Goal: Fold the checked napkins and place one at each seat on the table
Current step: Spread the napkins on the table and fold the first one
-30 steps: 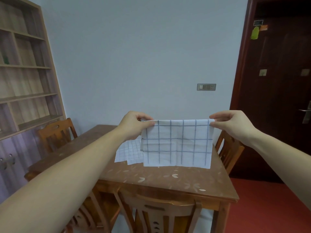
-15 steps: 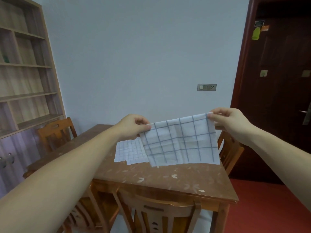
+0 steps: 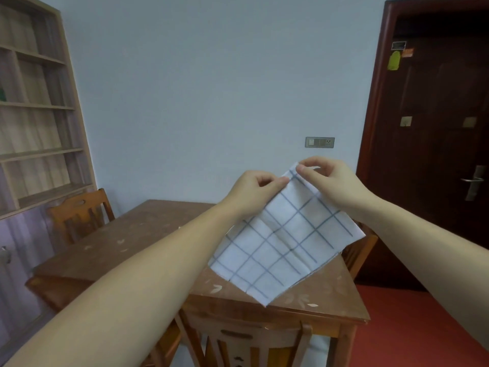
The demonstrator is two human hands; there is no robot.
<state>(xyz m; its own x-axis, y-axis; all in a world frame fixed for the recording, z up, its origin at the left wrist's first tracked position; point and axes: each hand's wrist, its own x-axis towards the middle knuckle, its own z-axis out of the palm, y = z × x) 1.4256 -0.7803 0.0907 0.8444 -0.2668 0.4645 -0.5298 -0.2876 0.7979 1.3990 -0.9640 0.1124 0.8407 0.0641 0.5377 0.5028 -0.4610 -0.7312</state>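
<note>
Down low, a chair (image 3: 251,340) pushed under the wooden table (image 3: 119,247) is closest to me. Over the table's near corner hangs the checked napkin (image 3: 285,239), held up so it can bend freely. My left hand (image 3: 254,192) and right hand (image 3: 330,181) each pinch a top corner, fingers tight on the cloth, close together, I think to make a fold. Behind stand the blue wall (image 3: 198,102) and dark door (image 3: 436,154).

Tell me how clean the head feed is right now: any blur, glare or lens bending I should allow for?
Head view: wide-angle bending tilts the bookshelf and door frame off vertical at the edges. The light in the head view is soft and even, with no hard shadows and no strong glare on the table. The checked napkin looks slightly soft in the head view, but its grid lines read clearly.
</note>
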